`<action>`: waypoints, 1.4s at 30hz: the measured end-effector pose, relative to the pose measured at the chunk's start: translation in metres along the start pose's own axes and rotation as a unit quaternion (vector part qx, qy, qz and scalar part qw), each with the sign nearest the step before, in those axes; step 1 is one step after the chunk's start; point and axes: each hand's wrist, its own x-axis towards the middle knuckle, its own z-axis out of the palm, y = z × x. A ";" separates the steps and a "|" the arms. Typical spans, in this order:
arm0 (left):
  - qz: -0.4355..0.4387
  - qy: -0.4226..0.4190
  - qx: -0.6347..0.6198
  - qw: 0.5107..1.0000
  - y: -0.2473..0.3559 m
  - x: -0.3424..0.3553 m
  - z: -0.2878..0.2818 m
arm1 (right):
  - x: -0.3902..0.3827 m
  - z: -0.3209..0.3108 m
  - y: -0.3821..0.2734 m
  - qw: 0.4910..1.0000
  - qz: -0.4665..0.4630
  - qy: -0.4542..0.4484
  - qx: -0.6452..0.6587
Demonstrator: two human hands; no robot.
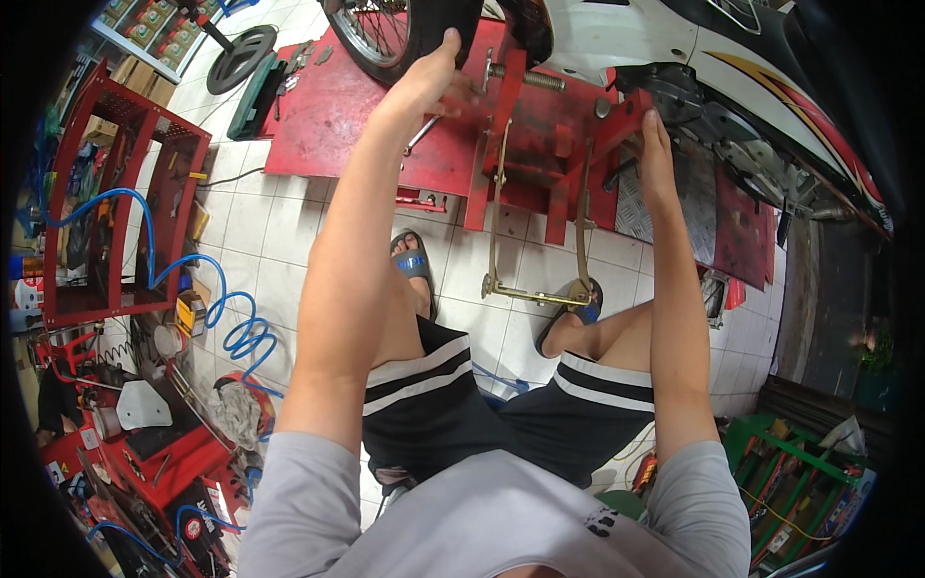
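Observation:
My left hand is beside the black tire of a motorcycle wheel, thumb stretched up and fingers apart. Its fingers are slightly blurred near the left red upright of a wheel clamp with a threaded screw. Below that palm is a slim silver rod; whether it touches the hand I cannot tell. My right hand has its fingers straight, lying along the outer side of the clamp's red right arm. A brass-coloured metal frame hangs from the clamp between my feet.
The motorcycle stands on a red lift platform. Left are a red shelf rack, a coiled blue air hose and a red tool cart. A green rack stands at lower right.

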 end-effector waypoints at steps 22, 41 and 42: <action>0.145 0.078 -0.010 0.986 -0.002 0.002 0.005 | 0.000 0.002 -0.001 1.000 0.008 -0.006 0.008; 0.188 0.048 -0.017 0.981 -0.004 0.007 -0.009 | -0.008 0.004 -0.018 0.997 0.053 -0.041 0.047; 0.186 0.028 -0.039 0.981 -0.004 0.009 -0.011 | -0.011 0.007 -0.023 0.995 0.063 -0.049 0.066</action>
